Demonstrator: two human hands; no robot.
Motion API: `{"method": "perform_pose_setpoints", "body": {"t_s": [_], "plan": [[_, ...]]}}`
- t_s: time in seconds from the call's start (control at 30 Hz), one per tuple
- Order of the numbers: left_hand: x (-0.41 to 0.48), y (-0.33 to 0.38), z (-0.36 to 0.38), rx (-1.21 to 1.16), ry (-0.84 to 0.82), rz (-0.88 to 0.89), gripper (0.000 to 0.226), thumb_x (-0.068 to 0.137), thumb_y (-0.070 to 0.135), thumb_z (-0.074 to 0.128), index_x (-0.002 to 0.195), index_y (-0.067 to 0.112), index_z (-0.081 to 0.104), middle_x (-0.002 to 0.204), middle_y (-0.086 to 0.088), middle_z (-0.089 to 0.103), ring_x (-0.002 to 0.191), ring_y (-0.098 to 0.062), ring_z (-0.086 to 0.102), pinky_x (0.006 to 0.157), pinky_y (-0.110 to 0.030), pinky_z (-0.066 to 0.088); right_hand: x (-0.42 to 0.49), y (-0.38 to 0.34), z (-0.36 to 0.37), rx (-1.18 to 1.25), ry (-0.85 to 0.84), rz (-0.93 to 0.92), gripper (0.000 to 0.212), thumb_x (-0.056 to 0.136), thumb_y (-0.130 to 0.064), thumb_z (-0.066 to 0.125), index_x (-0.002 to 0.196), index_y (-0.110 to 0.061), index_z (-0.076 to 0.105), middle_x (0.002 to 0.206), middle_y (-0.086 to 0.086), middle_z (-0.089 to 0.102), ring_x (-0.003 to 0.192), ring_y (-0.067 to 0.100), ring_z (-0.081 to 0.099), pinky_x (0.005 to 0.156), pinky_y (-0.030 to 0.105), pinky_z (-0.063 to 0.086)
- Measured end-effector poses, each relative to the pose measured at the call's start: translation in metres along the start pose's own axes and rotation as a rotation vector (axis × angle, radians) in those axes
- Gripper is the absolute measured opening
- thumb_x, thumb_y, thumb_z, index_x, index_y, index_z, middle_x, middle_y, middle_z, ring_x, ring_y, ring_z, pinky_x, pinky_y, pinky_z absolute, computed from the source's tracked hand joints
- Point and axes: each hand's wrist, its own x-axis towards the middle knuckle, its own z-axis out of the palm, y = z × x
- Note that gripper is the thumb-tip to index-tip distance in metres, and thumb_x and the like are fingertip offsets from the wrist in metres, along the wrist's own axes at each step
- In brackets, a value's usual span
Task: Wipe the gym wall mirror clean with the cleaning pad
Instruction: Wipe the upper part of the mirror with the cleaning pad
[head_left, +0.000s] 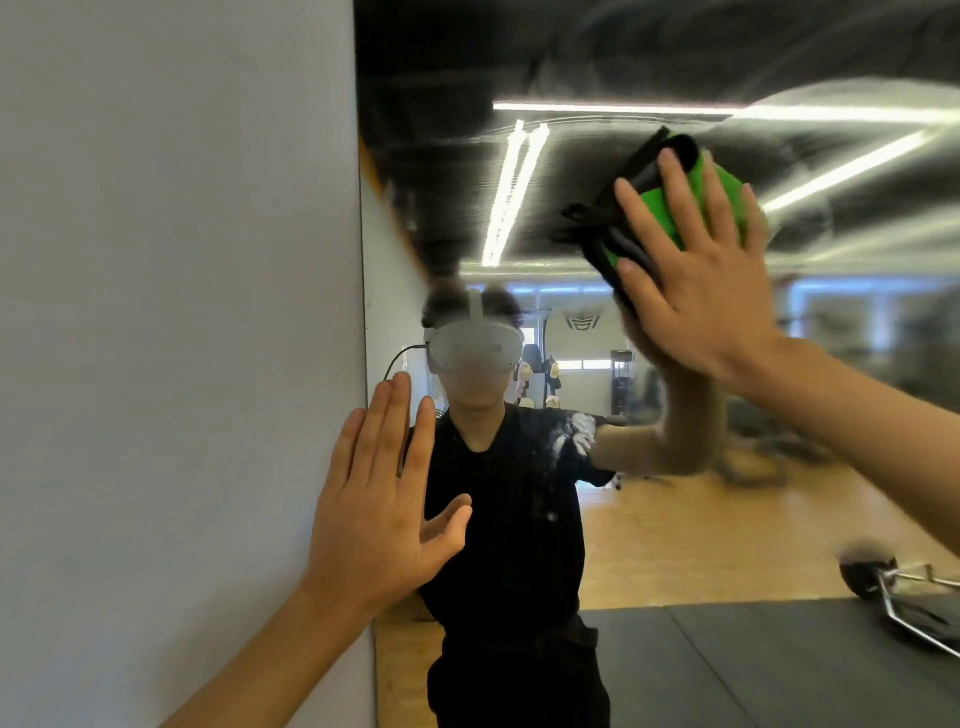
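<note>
no readable text, labels, brands or numbers anywhere in view

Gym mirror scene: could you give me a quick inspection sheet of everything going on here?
Surface: wall mirror, hazy streaks across its upper part, white smears lower down.
Job's things: green and black cleaning pad, pressed flat on the glass.
Clutter: nothing seen.
Grips: right hand flat on the pad, fingers straight; left hand open, at the mirror's left edge.
Cables: nothing seen, except one in the reflection.
Surroundings: plain grey wall on the left.
</note>
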Motion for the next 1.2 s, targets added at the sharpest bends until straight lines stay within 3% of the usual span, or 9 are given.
{"method": "perform_pose_setpoints", "body": {"t_s": [0.07,0.2,0.33,0.5,0.63,0.73,0.97,1.2], "plan": [[0.0,0.0,-0.001,-0.004,0.003,0.007,0.091,0.096,0.054,0.052,0.165,0.003,0.022,0.174,-0.021,0.013,0.163,-0.036,0.012,0.133,-0.048,0.01,0.013,-0.057,0.005,0.052,0.053,0.005,0.062,0.104,-0.055,0.031,0.164,-0.037,0.025,0.173,0.009,0.017,0.159,0.036,0.012,0.125,0.061,0.009],[0.0,-0.003,-0.002,-0.005,-0.015,0.014,0.089,0.097,0.052,0.05,0.166,0.005,0.02,0.175,-0.02,0.012,0.163,-0.035,0.013,0.133,-0.046,0.008,0.017,-0.156,0.014,0.123,0.056,-0.244,0.061,0.105,-0.053,0.035,0.162,-0.034,0.031,0.171,0.01,0.022,0.159,0.037,0.013,0.125,0.063,0.009],[0.0,-0.005,-0.003,0.008,-0.025,0.013,0.089,0.096,0.05,0.052,0.166,0.003,0.023,0.175,-0.021,0.011,0.163,-0.036,0.011,0.133,-0.047,0.009,-0.004,-0.102,0.012,0.082,-0.001,-0.357,0.061,0.107,-0.056,0.03,0.164,-0.037,0.024,0.173,0.006,0.017,0.16,0.033,0.008,0.126,0.06,0.008],[0.0,-0.002,-0.001,0.001,-0.012,0.004,0.089,0.098,0.052,0.051,0.166,0.003,0.023,0.175,-0.021,0.01,0.163,-0.036,0.01,0.133,-0.048,0.009,-0.066,0.008,0.004,0.021,-0.035,-0.063,0.061,0.108,-0.052,0.03,0.165,-0.034,0.02,0.174,0.009,0.011,0.16,0.034,0.005,0.125,0.061,0.011],[0.002,-0.001,-0.002,0.013,-0.006,0.005,0.088,0.099,0.054,0.049,0.166,0.003,0.022,0.174,-0.022,0.011,0.163,-0.036,0.01,0.133,-0.047,0.007,-0.091,-0.017,0.007,0.046,-0.055,0.102,0.063,0.106,-0.051,0.031,0.165,-0.031,0.023,0.173,0.013,0.011,0.159,0.04,0.007,0.125,0.064,0.008],[0.002,-0.001,-0.003,0.015,-0.013,0.006,0.088,0.099,0.053,0.048,0.166,0.003,0.021,0.175,-0.022,0.009,0.163,-0.036,0.008,0.133,-0.046,0.006,-0.101,-0.056,0.012,0.062,-0.074,0.019,0.062,0.107,-0.051,0.031,0.165,-0.032,0.021,0.174,0.011,0.009,0.159,0.038,0.005,0.126,0.063,0.006],[0.004,-0.016,-0.012,0.006,-0.077,0.063,0.084,0.098,0.049,0.051,0.166,0.008,0.026,0.176,-0.016,0.007,0.164,-0.03,0.005,0.133,-0.041,0.003,-0.106,-0.049,0.011,0.05,-0.092,-0.053,0.061,0.107,-0.052,0.03,0.165,-0.033,0.022,0.174,0.009,0.009,0.16,0.036,0.005,0.126,0.061,0.009],[0.018,-0.053,-0.021,0.144,-0.103,0.076,0.088,0.099,0.055,0.042,0.168,0.007,0.016,0.177,-0.015,0.005,0.164,-0.033,0.006,0.133,-0.049,0.003,-0.107,-0.05,0.014,0.076,-0.068,-0.046,0.061,0.107,-0.052,0.029,0.165,-0.031,0.024,0.173,0.01,0.011,0.16,0.037,0.007,0.126,0.062,0.009]]}}
